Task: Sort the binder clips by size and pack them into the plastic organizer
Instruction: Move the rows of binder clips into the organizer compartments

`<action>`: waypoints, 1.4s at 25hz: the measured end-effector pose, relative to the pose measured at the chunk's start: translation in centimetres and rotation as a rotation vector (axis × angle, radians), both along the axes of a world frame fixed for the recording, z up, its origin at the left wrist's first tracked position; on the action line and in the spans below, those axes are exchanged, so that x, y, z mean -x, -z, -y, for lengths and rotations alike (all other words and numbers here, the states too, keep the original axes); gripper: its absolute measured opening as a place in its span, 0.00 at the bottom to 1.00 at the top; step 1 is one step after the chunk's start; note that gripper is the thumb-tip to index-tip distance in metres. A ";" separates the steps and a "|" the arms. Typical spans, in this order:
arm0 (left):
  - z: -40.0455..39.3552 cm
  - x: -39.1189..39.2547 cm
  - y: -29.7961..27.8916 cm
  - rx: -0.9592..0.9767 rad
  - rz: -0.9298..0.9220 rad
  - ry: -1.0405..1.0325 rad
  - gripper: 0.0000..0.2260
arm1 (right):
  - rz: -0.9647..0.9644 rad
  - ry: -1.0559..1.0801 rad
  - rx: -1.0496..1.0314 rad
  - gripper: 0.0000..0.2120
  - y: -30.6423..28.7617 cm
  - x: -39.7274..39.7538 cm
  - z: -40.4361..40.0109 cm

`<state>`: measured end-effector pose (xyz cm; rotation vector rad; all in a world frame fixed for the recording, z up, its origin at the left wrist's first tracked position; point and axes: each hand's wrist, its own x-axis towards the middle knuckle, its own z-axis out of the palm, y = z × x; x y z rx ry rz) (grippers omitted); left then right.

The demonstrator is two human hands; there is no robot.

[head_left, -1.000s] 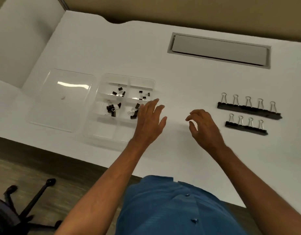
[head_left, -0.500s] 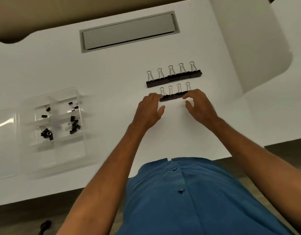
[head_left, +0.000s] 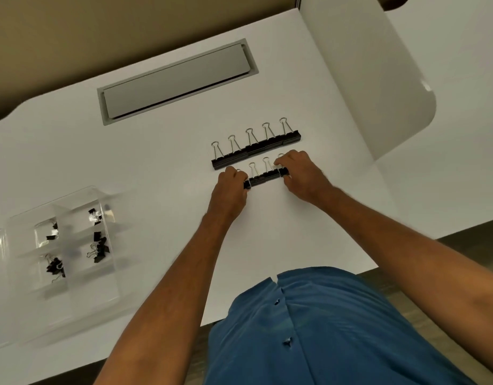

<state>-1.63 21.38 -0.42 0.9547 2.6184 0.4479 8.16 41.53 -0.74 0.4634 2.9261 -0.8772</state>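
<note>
Black medium binder clips (head_left: 267,177) lie in a row of four on the white counter (head_left: 156,168), just in front of a longer row of five large clips (head_left: 256,150). Our left hand (head_left: 231,187) grips one end of the near row and our right hand (head_left: 299,175) the other, fingers curled around the end clips, though how firmly is hard to tell. To lift them well, we judge that we should press the ends inward evenly and keep the row level, so the middle clips stay put. We then carry them well left to the plastic organizer (head_left: 112,273), whose back compartments already hold small clips (head_left: 99,247), and choose a vacant compartment.
</note>
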 end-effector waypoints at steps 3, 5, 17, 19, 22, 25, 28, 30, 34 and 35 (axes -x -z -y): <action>0.0 0.1 0.6 -0.036 -0.008 -0.024 0.07 | 0.016 -0.035 -0.017 0.12 0.3 0.2 -0.5; 0.2 0.2 0.8 -0.053 0.004 -0.023 0.07 | 0.043 -0.006 0.007 0.10 0.1 0.3 -0.9; -2.7 -0.1 -1.2 -0.138 0.034 0.055 0.09 | -0.015 -0.119 0.005 0.12 0.8 1.7 1.7; -3.1 0.1 -0.8 -0.083 0.023 0.073 0.08 | -0.028 -0.142 -0.033 0.12 1.2 1.5 1.6; -3.1 0.1 0.1 -0.027 0.013 0.107 0.07 | -0.045 -0.154 -0.084 0.13 1.8 1.4 1.6; -3.1 0.0 0.6 -0.009 -0.005 0.136 0.08 | -0.026 -0.166 -0.114 0.13 1.6 1.2 1.6; -3.1 0.1 0.6 0.004 -0.019 0.126 0.05 | 0.018 -0.160 -0.112 0.12 1.0 1.6 1.8; -3.3 0.0 0.7 0.019 -0.028 0.123 0.04 | 0.033 -0.166 -0.106 0.11 0.7 1.6 1.9; -3.3 -0.1 0.0 0.038 -0.003 0.115 0.05 | 0.110 -0.168 -0.079 0.09 -0.2 1.6 2.0; -3.1 -0.1 -0.2 0.051 0.008 0.121 0.06 | 0.136 -0.165 -0.075 0.09 -0.5 1.6 2.1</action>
